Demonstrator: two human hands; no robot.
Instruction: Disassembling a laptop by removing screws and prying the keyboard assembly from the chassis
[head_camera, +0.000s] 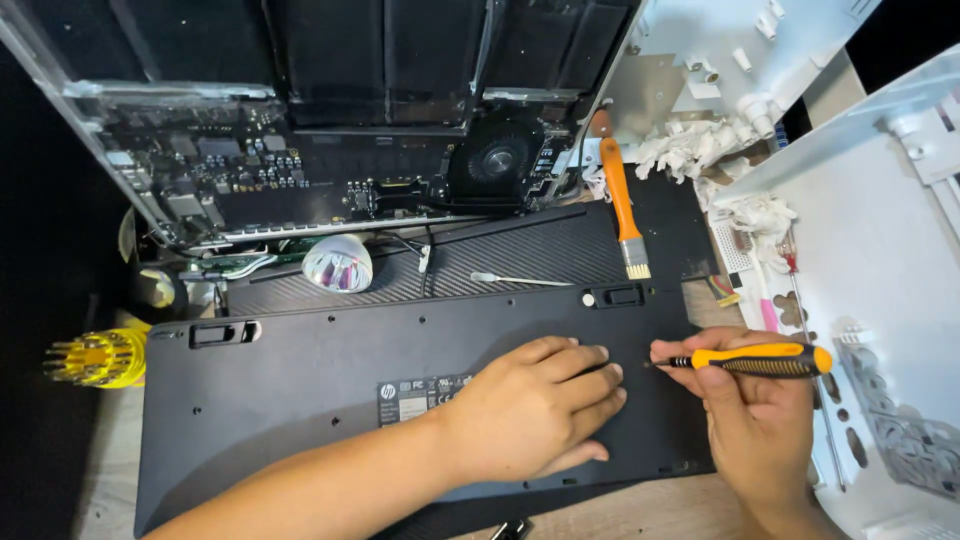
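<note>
Flat across the near part of the wooden table (640, 510) lies a black keyboard (300, 390), turned underside up: a long, matte plastic slab with a pale label near its middle and two small recessed feet along its far edge. Its long axis runs left to right, slightly tilted. On it rests the left hand (535, 410), palm down and fingers spread loosely, pressing the slab and gripping nothing. Just to the right, the right hand (755, 410) is clenched around a screwdriver (750, 360) with an orange and black handle; the tool lies nearly level, its thin metal tip pointing left toward the left fingertips and hovering at the keyboard's back. Beyond the keyboard sits a ribbed black mat (520, 255) carrying a slim white tool (515, 280), a shiny faceted reflector (337, 263) and an orange-handled brush (622, 205) pointing toward the person. Farther off lies an opened laptop (300, 150), circuit board and round fan exposed. A yellow bit holder (95, 358) bristles at the left edge; white plastic housings (880, 250) crowd the right side.
</note>
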